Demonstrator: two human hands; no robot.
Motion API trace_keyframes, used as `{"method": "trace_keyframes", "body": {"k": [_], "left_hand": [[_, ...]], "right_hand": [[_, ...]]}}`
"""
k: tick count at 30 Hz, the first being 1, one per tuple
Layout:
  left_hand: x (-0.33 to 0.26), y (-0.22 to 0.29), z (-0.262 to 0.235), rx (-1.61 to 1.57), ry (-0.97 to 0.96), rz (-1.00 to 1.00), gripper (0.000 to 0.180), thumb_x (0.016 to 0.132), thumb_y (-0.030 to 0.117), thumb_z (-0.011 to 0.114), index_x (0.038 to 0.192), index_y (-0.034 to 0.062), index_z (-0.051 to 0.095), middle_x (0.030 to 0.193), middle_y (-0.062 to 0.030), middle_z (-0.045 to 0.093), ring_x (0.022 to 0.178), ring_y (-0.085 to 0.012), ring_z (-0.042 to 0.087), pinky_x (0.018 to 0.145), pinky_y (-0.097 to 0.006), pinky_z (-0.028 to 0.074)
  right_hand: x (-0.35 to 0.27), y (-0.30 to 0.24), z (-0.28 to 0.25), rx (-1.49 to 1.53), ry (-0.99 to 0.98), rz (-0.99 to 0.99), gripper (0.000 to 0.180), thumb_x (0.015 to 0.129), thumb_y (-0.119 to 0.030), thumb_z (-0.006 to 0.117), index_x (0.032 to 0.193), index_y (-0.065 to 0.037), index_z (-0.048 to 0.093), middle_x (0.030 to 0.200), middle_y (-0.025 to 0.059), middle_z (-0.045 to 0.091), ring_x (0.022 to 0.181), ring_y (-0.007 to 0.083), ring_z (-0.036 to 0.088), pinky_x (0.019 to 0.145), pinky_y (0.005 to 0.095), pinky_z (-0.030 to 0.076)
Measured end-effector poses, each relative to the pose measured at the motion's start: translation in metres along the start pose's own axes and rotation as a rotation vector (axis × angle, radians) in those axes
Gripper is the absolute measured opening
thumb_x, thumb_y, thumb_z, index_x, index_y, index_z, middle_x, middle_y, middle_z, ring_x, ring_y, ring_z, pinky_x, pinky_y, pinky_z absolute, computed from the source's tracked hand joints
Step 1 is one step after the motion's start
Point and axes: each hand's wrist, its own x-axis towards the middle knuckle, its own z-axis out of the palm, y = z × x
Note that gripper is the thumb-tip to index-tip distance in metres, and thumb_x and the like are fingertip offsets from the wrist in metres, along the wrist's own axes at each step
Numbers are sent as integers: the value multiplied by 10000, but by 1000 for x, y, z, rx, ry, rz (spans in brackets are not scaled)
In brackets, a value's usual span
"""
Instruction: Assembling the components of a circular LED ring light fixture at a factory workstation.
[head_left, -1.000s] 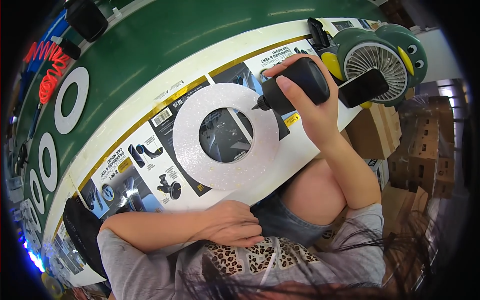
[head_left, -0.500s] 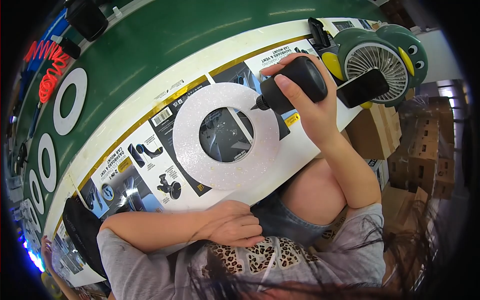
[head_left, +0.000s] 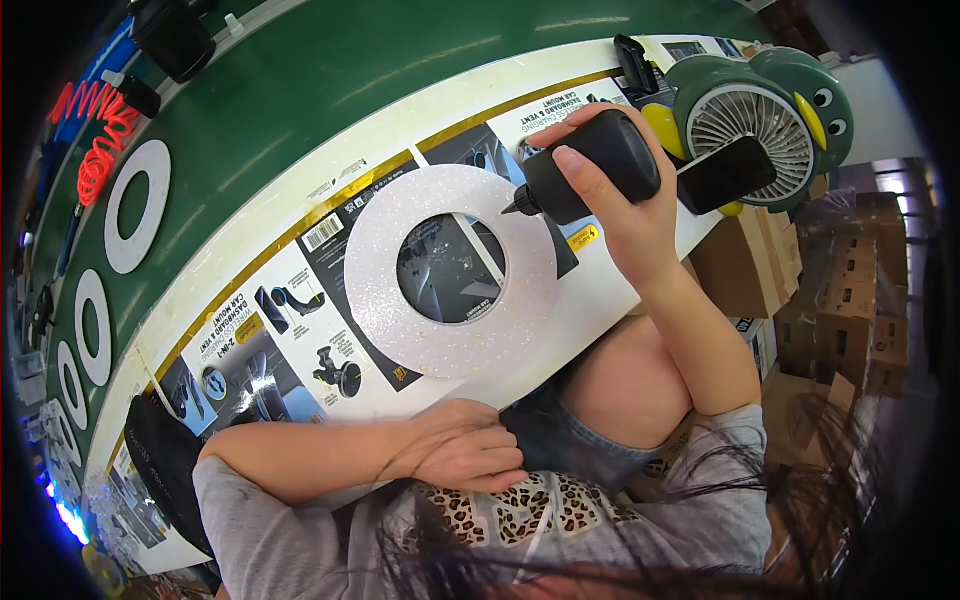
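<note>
The white glittery ring (head_left: 450, 270) lies flat on the printed product sheets (head_left: 300, 320) that cover the near strip of your workbench, right in the middle of your view, with dark print showing through its round hole. Your right hand (head_left: 625, 200) is up at the ring's right edge, fingers wrapped tightly round a black squeeze bottle (head_left: 600, 165) that you hold tipped on its side; its pointed nozzle aims left and meets the ring's outer right rim, or sits just above it. Your left hand (head_left: 465, 450) is well clear of the ring, down near your body below the bench edge, resting loosely curled with nothing in it, the forearm lying across your front. Beyond your right hand, a green bird-shaped desk fan (head_left: 750, 110) stands at the bench's far right end, with a dark phone (head_left: 725, 172) just in front of it, beside the bottle. Past the paper strip the bench top is a green mat (head_left: 330, 90). More white rings (head_left: 135, 205) lie in a row along its left side, and a red coiled cord (head_left: 100, 140) sits next to them. Brown cardboard boxes (head_left: 840, 300) are stacked below, to your right.
</note>
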Motion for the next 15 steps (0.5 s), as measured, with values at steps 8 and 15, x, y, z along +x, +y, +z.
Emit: {"method": "trace_keyframes", "body": {"k": [8,15], "left_hand": [[0,1,2,-90,13,-23,292,857,210,669,673,98,473,635,-55,432,553,-237,490,543,-339,418],[0,-1,2,-24,-3,-6,265,851,220,673,685,100,505,631,-57,429,555,-238,487,531,-343,412]], "right_hand": [[3,0,-8,-14,83,24,225,879,-73,650,1077,-20,558,972,114,698,905,132,635,809,265,519],[4,2,-10,-14,115,42,229,897,-99,645,1092,-26,551,995,121,703,865,116,639,756,246,540]]}}
